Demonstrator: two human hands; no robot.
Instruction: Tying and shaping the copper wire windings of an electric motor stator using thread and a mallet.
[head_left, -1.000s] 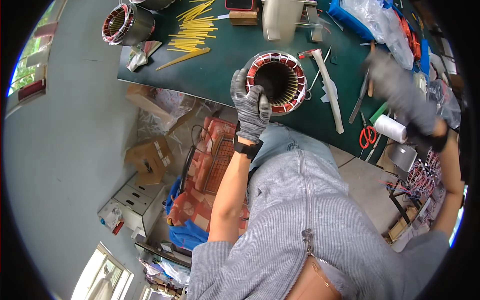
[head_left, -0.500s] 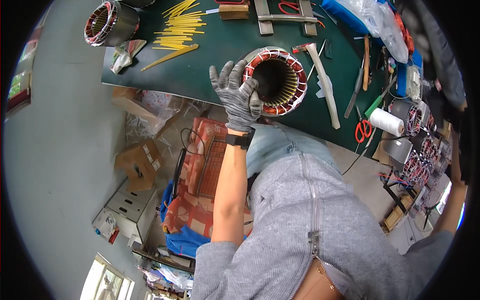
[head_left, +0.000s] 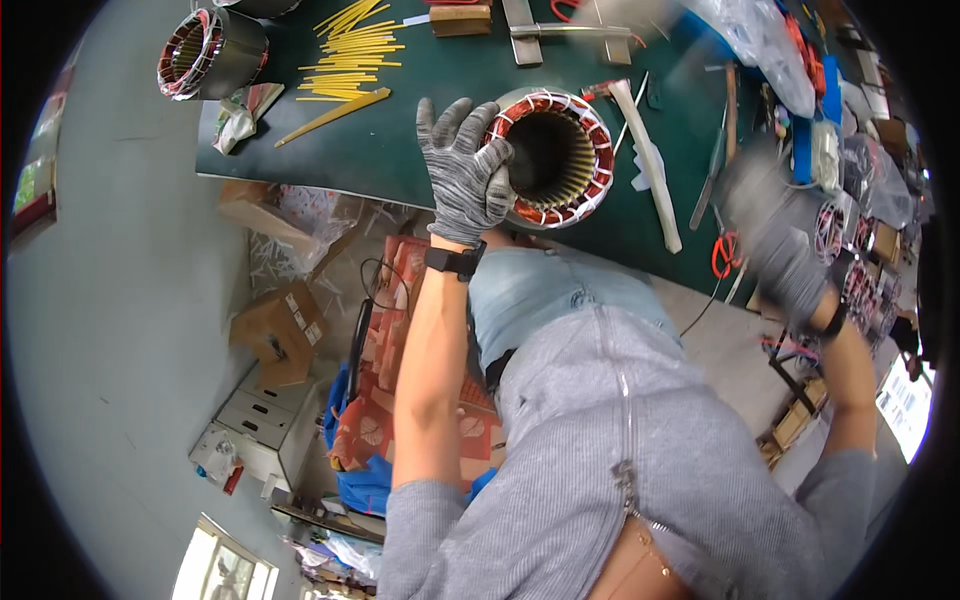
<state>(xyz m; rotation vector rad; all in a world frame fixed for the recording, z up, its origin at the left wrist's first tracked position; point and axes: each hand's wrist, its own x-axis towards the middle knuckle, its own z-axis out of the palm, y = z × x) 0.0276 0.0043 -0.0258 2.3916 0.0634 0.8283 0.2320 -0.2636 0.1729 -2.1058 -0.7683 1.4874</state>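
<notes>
A motor stator (head_left: 603, 155) with copper windings laced in white stands on the green table, its round bore facing up. My left hand (head_left: 465, 170), in a grey striped glove, is at its left side. The forefinger and thumb close on the coil rim, while the other fingers spread away from it. Off to the right, my gloved right hand (head_left: 775, 240) is heavily smeared by motion, above the red-handled scissors (head_left: 725, 255). Its fingers cannot be made out. A pale blurred shape (head_left: 630, 15) crosses the far edge; whether the hand holds it is unclear.
Yellow strips (head_left: 350, 60) and a pointed yellow tool (head_left: 333, 117) lie at left, near another stator (head_left: 240, 65). Right of the stator, a pale-handled hammer (head_left: 648, 165) lies by a long blade (head_left: 708, 180). A metal fixture (head_left: 523, 35) sits behind.
My right hand has come in from the far right edge toward the table, blurring. A pale smear now covers part of the metal fixture. My left hand stays at the stator's rim.
</notes>
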